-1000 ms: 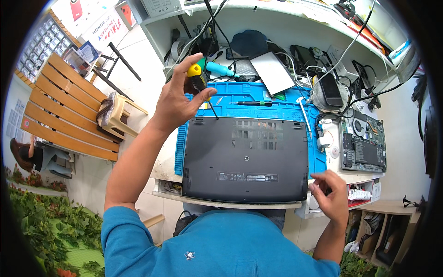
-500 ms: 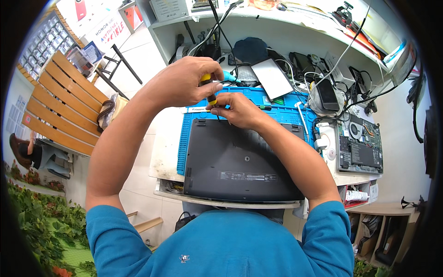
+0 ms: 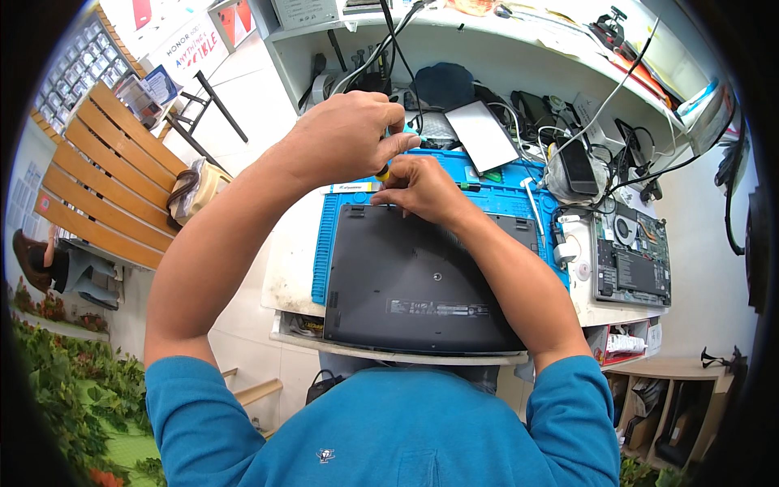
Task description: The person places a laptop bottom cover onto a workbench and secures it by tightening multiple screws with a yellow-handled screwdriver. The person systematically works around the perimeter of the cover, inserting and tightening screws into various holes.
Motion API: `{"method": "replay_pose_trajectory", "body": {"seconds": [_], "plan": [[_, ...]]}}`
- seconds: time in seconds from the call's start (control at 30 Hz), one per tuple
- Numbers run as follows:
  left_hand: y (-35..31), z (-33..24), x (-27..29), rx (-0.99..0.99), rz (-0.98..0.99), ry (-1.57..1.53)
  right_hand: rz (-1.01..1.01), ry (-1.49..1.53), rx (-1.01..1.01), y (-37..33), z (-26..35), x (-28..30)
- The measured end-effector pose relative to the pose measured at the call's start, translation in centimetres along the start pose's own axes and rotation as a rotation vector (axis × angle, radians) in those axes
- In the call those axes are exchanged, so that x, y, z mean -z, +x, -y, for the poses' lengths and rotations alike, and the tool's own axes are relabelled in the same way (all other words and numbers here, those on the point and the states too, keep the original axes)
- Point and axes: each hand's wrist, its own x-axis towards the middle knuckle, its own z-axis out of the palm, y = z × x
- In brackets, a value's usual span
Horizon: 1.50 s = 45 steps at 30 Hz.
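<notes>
A black laptop (image 3: 381,268) lies upside down on the blue repair mat (image 3: 319,260), its bottom cover facing up. Above its far edge, my left hand (image 3: 341,138) is closed round the handle of a screwdriver (image 3: 383,173); only a small yellow part shows. My right hand (image 3: 426,188) is closed, thumb and fingers pinched around the screwdriver's lower part, just over the laptop's far edge. The screwdriver's tip is hidden behind the right fingers.
An opened laptop (image 3: 633,260) with bare circuit board and battery sits at the right. Behind the mat are a silver panel (image 3: 482,136), a dark phone (image 3: 578,166) and tangled cables. A shelf (image 3: 519,36) overhangs the bench; a slatted wooden bench (image 3: 118,178) stands at left.
My left hand has shifted slightly right and turned, covering more of the screwdriver handle. My right hand has moved a little right, staying near the laptop's far edge.
</notes>
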Motion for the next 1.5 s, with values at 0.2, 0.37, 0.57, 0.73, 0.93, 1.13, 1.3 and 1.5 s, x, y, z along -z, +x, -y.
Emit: {"method": "replay_pose_trajectory", "body": {"seconds": [0.2,0.37,0.57,0.73,0.93,1.13,1.3,1.5], "plan": [[0.3,-0.4,0.1,0.008,0.036,0.025,-0.001,-0.111,0.021,0.2,0.0,-0.3],[0.4,-1.2,0.4,0.114,0.098,0.103,0.075,0.147,-0.064,0.2,-0.3,-0.1],[0.7,0.3,0.8,0.07,0.213,0.038,0.056,0.047,-0.035,0.2,-0.5,-0.4],[0.7,1.0,1.9,-0.042,0.268,-0.121,0.049,-0.319,0.057,-0.8,0.9,0.9],[-0.6,1.0,1.2,-0.008,0.214,-0.165,0.042,-0.621,0.074,-4.7,0.1,3.7],[-1.7,-0.2,0.1,0.195,0.04,0.009,0.094,-0.884,-0.108,-9.4,-1.3,6.6],[-0.6,-0.3,1.5,0.02,0.229,-0.093,0.053,-0.875,-0.107,-11.2,-1.5,7.3],[-0.5,-1.2,1.6,0.088,0.229,0.131,-0.024,-0.863,-0.071,-12.4,-2.3,7.8]]}}
